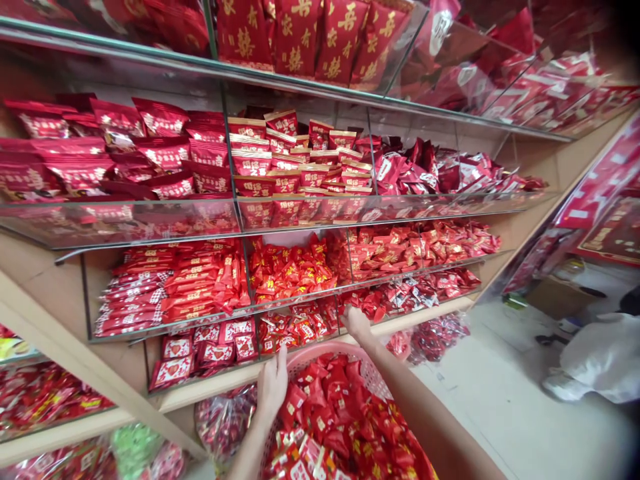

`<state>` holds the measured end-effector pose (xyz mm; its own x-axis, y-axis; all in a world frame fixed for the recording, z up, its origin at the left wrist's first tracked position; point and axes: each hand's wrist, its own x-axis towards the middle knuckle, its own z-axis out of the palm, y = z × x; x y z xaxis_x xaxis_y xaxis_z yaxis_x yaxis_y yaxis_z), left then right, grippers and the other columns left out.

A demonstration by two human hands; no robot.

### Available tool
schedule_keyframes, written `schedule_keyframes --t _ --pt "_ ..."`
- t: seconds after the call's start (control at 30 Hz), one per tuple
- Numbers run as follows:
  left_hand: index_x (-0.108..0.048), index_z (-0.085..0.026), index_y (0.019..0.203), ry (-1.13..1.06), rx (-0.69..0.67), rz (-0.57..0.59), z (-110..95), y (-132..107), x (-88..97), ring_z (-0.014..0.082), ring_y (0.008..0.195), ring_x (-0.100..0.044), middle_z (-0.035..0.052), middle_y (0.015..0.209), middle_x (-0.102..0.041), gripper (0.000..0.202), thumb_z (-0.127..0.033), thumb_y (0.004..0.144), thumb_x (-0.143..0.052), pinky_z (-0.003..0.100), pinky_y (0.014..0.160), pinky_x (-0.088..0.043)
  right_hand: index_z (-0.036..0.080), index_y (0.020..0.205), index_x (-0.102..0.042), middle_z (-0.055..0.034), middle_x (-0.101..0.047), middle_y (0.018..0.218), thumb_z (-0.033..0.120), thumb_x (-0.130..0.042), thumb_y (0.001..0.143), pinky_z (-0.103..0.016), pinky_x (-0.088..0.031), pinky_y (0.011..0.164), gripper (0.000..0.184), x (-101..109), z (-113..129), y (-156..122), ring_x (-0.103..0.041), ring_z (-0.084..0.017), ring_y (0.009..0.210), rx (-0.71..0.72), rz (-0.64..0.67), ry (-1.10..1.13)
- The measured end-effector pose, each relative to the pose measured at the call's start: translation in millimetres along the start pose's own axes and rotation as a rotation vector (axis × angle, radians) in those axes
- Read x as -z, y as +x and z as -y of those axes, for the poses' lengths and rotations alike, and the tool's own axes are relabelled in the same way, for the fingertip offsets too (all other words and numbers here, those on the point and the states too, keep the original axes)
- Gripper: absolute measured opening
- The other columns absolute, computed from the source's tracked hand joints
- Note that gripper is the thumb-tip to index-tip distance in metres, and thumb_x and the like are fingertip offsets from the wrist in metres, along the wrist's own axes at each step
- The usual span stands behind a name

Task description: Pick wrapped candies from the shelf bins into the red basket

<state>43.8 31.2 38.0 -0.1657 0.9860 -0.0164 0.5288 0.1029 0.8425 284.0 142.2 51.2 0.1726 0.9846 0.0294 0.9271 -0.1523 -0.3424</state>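
A pink plastic basket (320,352) heaped with red wrapped candies (340,413) sits low in front of me. My left hand (273,387) grips the basket's near-left rim, fingers curled over it. My right hand (356,323) reaches into a low glass bin of red candy packets (400,297) on the shelf; its fingers are buried among the packets, so what they hold is hidden.
Tiered glass-fronted shelves (150,223) full of red candy packets rise ahead. Clear bags of candy (225,420) lie under the lowest shelf. At right, pale floor, a cardboard box (555,293) and a person in white (600,360).
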Motion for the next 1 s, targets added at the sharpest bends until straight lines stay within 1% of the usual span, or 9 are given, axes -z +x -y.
schedule_keyframes --t 0.07,0.17,0.3,0.43,0.6,0.73,0.87,1.0 --pt "-0.069 -0.014 0.079 -0.008 -0.002 -0.002 1 0 -0.6 0.0257 0.090 -0.062 0.0153 0.087 -0.070 0.065 -0.058 0.083 -0.022 0.032 0.084 -0.041 0.014 0.097 -0.056 -0.0154 -0.064 0.090 0.025 -0.051 0.079 -0.027 -0.043 0.068 0.021 -7 5 1 -0.063 -0.022 0.086 -0.010 0.014 -0.036" --pt "-0.069 -0.014 0.074 -0.011 -0.001 -0.010 1 0 -1.2 0.0251 0.088 -0.063 0.0151 0.086 -0.070 0.064 -0.058 0.083 -0.022 0.032 0.083 -0.042 0.012 0.103 -0.053 -0.0168 -0.064 0.092 0.022 -0.045 0.083 -0.029 -0.044 0.071 0.024 -14 8 -1 -0.063 -0.022 0.088 -0.030 0.010 -0.080" --pt "-0.069 -0.014 0.075 0.010 -0.003 -0.005 0 0 -0.6 0.0258 0.090 -0.062 0.0153 0.087 -0.070 0.064 -0.058 0.083 -0.023 0.032 0.083 -0.042 0.010 0.106 -0.051 -0.0174 -0.064 0.092 0.015 -0.037 0.085 -0.031 -0.045 0.072 0.026 -16 10 -4 -0.063 -0.023 0.089 -0.054 -0.011 -0.124" --pt "-0.069 -0.014 0.075 0.030 0.009 -0.010 -1 -1 0.2 0.0265 0.091 -0.062 0.0153 0.087 -0.070 0.064 -0.058 0.083 -0.022 0.033 0.083 -0.041 0.008 0.109 -0.049 -0.0201 -0.062 0.096 0.013 -0.037 0.085 -0.031 -0.046 0.073 0.027 -16 13 -5 -0.062 -0.024 0.091 -0.071 -0.015 -0.155" --pt "-0.069 -0.015 0.075 0.020 -0.002 -0.008 -3 -2 0.2 0.0258 0.090 -0.062 0.0148 0.088 -0.070 0.063 -0.058 0.083 -0.022 0.032 0.084 -0.041 0.010 0.112 -0.048 -0.0211 -0.060 0.101 0.013 -0.039 0.085 -0.029 -0.045 0.076 0.029 -15 17 -6 -0.061 -0.022 0.095 -0.093 -0.017 -0.165" --pt "-0.068 -0.015 0.073 0.019 0.001 -0.015 -3 -2 0.1 0.0255 0.089 -0.063 0.0149 0.087 -0.070 0.064 -0.058 0.083 -0.022 0.032 0.083 -0.042 0.010 0.112 -0.048 -0.0213 -0.059 0.101 0.014 -0.040 0.085 -0.029 -0.045 0.076 0.028 -16 19 -7 -0.061 -0.022 0.095 -0.101 -0.016 -0.157" --pt "-0.069 -0.015 0.073 0.020 0.004 -0.014 -2 -1 0.0 0.0260 0.089 -0.063 0.0153 0.087 -0.070 0.064 -0.058 0.083 -0.023 0.032 0.083 -0.041 0.008 0.111 -0.048 -0.0216 -0.059 0.100 0.009 -0.037 0.084 -0.029 -0.045 0.074 0.029 -16 19 -8 -0.062 -0.022 0.093 -0.112 -0.032 -0.133" --pt "-0.068 -0.015 0.074 0.016 0.001 -0.014 -1 -1 -0.1 0.0258 0.089 -0.063 0.0146 0.087 -0.070 0.064 -0.058 0.083 -0.022 0.032 0.082 -0.042 0.009 0.105 -0.050 -0.0186 -0.062 0.096 0.006 -0.035 0.082 -0.029 -0.044 0.070 0.028 -10 17 -12 -0.063 -0.021 0.087 -0.098 -0.053 -0.073"
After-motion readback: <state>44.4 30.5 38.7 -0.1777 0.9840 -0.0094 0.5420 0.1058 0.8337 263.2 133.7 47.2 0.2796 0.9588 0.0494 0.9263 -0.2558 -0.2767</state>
